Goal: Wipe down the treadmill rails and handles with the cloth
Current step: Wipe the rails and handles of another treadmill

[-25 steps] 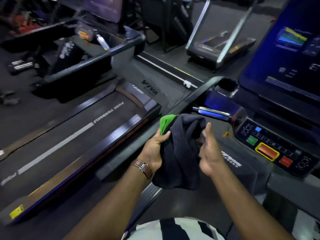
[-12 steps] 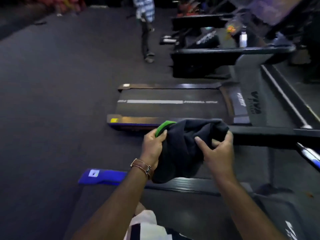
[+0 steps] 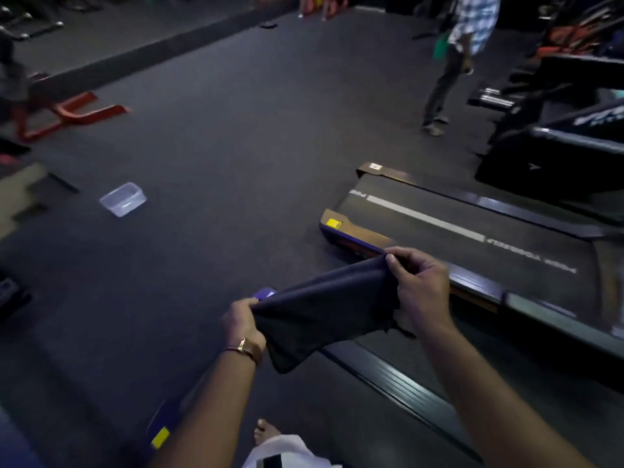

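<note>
Between our two hands, in the head view, the dark cloth (image 3: 324, 315) hangs stretched in the air above the floor, well off any rail. Our left hand (image 3: 241, 319) grips one bunched end in a closed fist, and our right hand (image 3: 418, 288) pinches the opposite edge between thumb and curled fingers, holding it a little higher. The middle of the cloth sags, and a loose corner droops below the left wrist with its brown strap (image 3: 248, 347).

We judge this to be the readying step: opening and refolding the cloth so a clean, flat face meets the metal. To do it well, we should pull both ends evenly until the wrinkles go, then fold the cloth into a pad that one palm can cover, with the drooping corner tucked in so it does not drag on the belt.

Just beyond our right hand runs the side rail (image 3: 479, 282) of the neighbouring treadmill (image 3: 456, 228), and under our forearms lies the ribbed rail (image 3: 405, 383) of the machine nearest us. Either is within easy reach. No handles show here, so we would have to turn back for them.

Farther off, a clear plastic tub (image 3: 123, 199) sits on the floor, and another person (image 3: 456, 62) stands near the far machines.
</note>
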The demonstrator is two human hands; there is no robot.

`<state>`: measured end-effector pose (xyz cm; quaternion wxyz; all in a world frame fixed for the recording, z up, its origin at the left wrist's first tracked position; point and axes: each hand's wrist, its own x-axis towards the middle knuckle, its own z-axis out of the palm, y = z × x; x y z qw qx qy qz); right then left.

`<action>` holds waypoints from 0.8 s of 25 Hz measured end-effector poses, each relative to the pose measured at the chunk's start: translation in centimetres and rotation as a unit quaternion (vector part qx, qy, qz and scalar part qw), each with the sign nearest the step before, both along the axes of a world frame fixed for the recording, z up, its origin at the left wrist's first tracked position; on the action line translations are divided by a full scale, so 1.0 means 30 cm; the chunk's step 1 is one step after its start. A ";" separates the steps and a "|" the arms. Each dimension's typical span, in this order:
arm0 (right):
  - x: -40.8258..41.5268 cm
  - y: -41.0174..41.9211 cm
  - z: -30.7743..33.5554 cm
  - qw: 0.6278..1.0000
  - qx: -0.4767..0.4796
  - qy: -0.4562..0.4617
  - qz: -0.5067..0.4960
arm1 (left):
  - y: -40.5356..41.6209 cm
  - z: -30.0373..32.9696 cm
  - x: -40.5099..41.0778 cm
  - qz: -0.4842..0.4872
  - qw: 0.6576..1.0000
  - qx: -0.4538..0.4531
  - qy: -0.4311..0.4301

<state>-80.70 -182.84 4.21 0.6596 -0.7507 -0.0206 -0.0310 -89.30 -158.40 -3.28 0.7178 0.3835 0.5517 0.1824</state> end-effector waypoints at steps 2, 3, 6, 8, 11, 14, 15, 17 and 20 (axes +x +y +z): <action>0.052 0.132 -0.018 0.998 -0.051 -0.007 0.039 | 0.133 -0.038 -0.017 -0.021 1.000 0.022 0.006; 0.080 0.211 -0.023 0.994 -0.085 -0.011 0.075 | 0.199 -0.056 -0.019 -0.053 0.994 0.093 0.020; 0.177 0.453 -0.036 0.964 -0.149 -0.003 0.221 | 0.326 -0.084 0.000 -0.231 0.842 0.477 0.104; 0.240 0.607 -0.021 0.943 -0.089 0.033 0.318 | 0.360 -0.097 0.070 -0.337 0.722 0.603 0.028; 0.367 0.743 0.012 0.925 -0.013 0.069 0.375 | 0.446 -0.086 0.242 -0.393 0.711 0.583 -0.025; 0.577 0.789 0.002 0.947 -0.002 0.072 0.312 | 0.575 -0.063 0.443 -0.413 0.644 0.643 -0.034; 0.659 0.799 -0.019 0.956 -0.010 0.077 0.282 | 0.616 -0.068 0.523 -0.450 0.602 0.659 -0.038; 0.830 0.833 -0.089 0.970 -0.046 0.090 0.219 | 0.681 -0.065 0.682 -0.534 0.553 0.639 -0.020; 1.034 0.906 -0.192 0.982 -0.073 0.083 0.152 | 0.814 -0.148 0.891 -0.606 0.490 0.625 0.050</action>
